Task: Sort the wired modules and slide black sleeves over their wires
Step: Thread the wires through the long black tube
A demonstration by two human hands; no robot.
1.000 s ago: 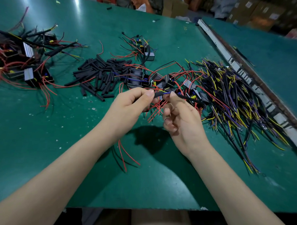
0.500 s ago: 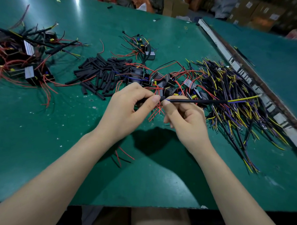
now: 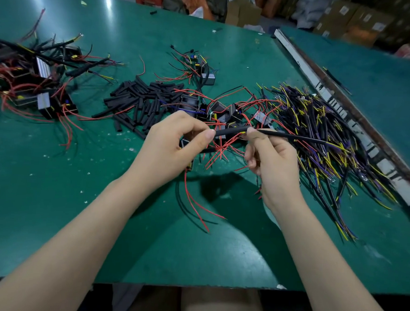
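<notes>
Single head-worn wide-angle view, looking forward and down across the green table (image 3: 56, 196) from its near edge. Close on both forearms; far edge and cardboard boxes (image 3: 341, 18) beyond at top. No second view.

Open green table near us, clutter beyond

We see bare table (image 3: 56, 207) in front; sleeve pile (image 3: 143, 101), modules (image 3: 33, 89) and wire heap (image 3: 329, 137) crowd the far half.
</notes>
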